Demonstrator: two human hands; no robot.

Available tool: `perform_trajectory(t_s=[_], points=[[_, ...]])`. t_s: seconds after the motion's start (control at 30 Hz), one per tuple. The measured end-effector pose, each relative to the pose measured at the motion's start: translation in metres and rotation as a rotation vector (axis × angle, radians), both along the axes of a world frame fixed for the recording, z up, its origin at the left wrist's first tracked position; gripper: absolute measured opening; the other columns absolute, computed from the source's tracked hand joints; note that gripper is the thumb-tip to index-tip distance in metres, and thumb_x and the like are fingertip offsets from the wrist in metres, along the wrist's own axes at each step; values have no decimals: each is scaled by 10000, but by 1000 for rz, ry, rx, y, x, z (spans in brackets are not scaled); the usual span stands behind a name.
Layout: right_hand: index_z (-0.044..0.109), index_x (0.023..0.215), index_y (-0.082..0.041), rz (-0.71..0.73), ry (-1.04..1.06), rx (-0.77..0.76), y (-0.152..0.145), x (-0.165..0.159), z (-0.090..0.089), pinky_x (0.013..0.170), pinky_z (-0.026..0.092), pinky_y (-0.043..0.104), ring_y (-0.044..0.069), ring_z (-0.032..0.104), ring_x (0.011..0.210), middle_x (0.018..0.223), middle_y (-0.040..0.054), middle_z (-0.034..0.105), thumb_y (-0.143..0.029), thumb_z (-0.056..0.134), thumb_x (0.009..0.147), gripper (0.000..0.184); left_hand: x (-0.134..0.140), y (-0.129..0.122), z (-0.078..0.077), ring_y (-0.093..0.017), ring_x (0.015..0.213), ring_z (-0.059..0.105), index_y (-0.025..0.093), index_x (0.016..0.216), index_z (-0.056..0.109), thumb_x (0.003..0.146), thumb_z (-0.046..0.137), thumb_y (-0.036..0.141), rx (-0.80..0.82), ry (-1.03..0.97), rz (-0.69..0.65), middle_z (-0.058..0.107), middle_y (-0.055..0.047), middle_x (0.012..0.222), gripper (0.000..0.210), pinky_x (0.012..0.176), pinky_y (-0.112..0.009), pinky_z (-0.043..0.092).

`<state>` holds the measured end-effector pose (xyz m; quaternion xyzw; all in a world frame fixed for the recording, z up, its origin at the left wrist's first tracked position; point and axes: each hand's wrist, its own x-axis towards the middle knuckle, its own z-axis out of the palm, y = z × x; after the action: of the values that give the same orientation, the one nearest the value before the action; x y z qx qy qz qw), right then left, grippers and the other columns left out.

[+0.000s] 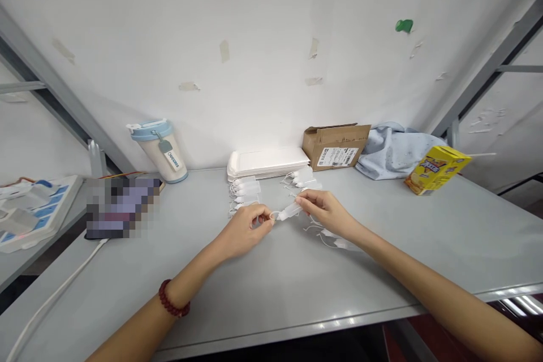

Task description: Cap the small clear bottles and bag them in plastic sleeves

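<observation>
Between my hands is a small translucent white sleeve with a string [290, 211], held just above the table. My left hand [246, 230] pinches the string loop at the sleeve's left end. The fingers of my right hand [324, 212] are closed on its other end. Similar sleeves with strings [246, 188] lie in a group left of centre. More such sleeves [303, 176] lie behind my right hand. A few others [339, 242] rest under my right wrist, partly hidden by it.
A stack of white flat packs [269, 163] and an open cardboard box [337, 147] stand against the wall. To the right are a light blue cloth [394, 150] and a yellow drink carton [436, 169] with a straw. A tumbler [161, 153], phone [127, 209] and power strip [51, 215] are left.
</observation>
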<state>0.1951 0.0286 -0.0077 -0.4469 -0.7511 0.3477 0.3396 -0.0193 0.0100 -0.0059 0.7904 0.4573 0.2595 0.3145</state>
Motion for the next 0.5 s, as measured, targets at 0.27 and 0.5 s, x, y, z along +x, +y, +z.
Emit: perform_trajectory(t_s=[0.27, 0.5], points=[[558, 684, -167, -28, 29, -1, 0, -2, -1, 468, 283, 218, 79, 372, 480, 553, -39, 472, -428, 446, 858, 332, 2, -1, 0, -124, 652, 437, 177, 724, 554, 824, 436, 309, -36, -38, 10, 545, 8, 714, 203, 610, -241, 354], [506, 593, -168, -82, 47, -39, 1, 0, 6, 462, 268, 220, 73, 335, 455, 531, -42, 459, -455, 441, 850, 391, -1, 5, 4, -131, 684, 487, 173, 693, 570, 838, 413, 347, -113, -105, 39, 583, 1, 723, 276, 618, -235, 368]])
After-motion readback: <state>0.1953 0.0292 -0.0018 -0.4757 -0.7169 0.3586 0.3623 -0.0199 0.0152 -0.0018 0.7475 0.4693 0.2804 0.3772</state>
